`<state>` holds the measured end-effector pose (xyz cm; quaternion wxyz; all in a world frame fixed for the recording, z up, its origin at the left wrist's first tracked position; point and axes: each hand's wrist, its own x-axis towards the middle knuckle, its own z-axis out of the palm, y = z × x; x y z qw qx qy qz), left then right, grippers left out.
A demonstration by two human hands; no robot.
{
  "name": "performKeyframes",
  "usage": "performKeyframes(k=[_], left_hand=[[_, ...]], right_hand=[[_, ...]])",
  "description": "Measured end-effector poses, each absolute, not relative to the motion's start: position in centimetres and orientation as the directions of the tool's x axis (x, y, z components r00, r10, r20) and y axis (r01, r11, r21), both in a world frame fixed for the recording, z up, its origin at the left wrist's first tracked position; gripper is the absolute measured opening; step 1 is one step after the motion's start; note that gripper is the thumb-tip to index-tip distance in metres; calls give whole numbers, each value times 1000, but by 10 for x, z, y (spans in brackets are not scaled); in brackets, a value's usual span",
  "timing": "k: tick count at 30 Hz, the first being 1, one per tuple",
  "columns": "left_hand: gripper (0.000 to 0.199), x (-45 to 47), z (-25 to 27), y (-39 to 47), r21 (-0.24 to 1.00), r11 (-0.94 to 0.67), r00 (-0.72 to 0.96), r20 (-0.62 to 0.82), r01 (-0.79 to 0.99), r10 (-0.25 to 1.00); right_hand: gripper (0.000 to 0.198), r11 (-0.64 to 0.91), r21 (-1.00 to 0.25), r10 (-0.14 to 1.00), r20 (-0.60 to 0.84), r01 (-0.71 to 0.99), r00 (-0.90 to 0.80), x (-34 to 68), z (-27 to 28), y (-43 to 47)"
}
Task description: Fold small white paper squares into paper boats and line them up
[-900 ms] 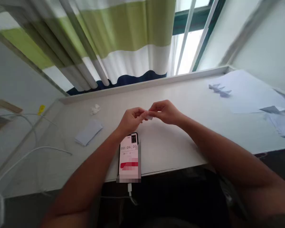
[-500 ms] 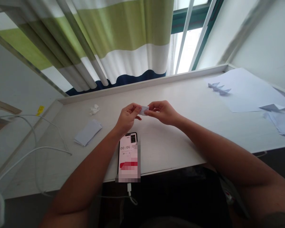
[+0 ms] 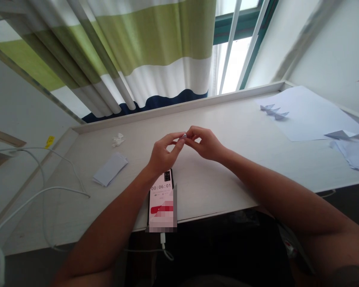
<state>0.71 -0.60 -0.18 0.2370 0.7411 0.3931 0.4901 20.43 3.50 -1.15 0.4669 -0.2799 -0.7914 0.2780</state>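
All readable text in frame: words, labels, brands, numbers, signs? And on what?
"00:06:01" on the phone.
Fainter lines under those digits: too small to read; part of the screen is pixelated.
Yellow tag: any marking on it too small to read.
No brand legible.

Left hand [image 3: 164, 153] and right hand [image 3: 208, 144] bare; arms [image 3: 107, 223] bare; dark clothing [image 3: 227, 255] below

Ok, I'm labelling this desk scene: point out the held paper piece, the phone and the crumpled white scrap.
Held paper piece [image 3: 184, 136]: head view, on its small exposed part.
Phone [image 3: 160, 196]: head view, on its lit screen.
Crumpled white scrap [image 3: 118, 140]: head view, on its middle.
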Motion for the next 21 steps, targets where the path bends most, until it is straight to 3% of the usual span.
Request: performKeyframes(k=[4, 7, 15, 21], left_hand=[[29, 5, -3, -5, 789, -551, 274, 486, 270, 830], [28, 6, -4, -4, 836, -496, 265, 437, 234, 860], [34, 11, -6, -4, 935, -353, 162, 343, 37, 925], [43, 11, -10, 3, 934, -357, 29, 358, -7, 933]], right_hand=[[24, 775, -536, 631, 633, 334, -449, 210, -8, 33], [17, 776, -481, 629, 641, 408, -440, 212, -6, 31], [14, 775, -560, 630, 646, 294, -430, 208, -9, 32], [27, 734, -644, 665, 616, 216, -423, 205, -6, 29]])
